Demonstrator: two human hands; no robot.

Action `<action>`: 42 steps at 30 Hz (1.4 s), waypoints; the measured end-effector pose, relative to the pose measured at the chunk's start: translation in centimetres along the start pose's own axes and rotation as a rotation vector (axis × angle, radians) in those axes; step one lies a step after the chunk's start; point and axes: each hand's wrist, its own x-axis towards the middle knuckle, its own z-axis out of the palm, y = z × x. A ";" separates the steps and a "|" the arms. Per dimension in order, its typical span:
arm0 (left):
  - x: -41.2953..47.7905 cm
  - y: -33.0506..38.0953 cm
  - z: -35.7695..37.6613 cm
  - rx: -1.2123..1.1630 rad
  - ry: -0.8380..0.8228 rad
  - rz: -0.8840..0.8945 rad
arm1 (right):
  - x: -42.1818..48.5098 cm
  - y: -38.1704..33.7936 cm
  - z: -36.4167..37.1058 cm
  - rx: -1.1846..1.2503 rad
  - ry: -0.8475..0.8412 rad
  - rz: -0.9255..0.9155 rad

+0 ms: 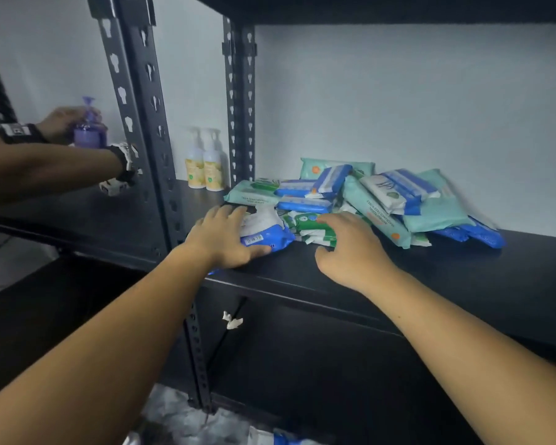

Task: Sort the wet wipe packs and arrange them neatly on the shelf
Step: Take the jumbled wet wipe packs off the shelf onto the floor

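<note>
Plain pale wall point(398, 91) behind, dim bluish light. Black metal shelf point(463, 268) on slotted uprights point(132, 75); second rack point(77, 213) adjoins left. Mottled grey floor point(180, 420) below.

Wet wipe packs point(360, 200) jumbled, overlapping, blue, teal, green, on black shelf point(463, 271).
</note>
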 end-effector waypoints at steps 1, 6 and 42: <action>0.6 -0.5 0.4 0.016 -0.045 -0.025 | 1.3 0.2 0.3 -0.067 -0.017 0.004; 1.0 -1.7 3.0 0.012 0.098 -0.009 | 5.0 1.8 4.2 -0.323 0.028 0.007; 0.1 -0.8 4.6 0.175 0.436 0.043 | 4.3 6.8 2.6 -0.177 0.498 0.103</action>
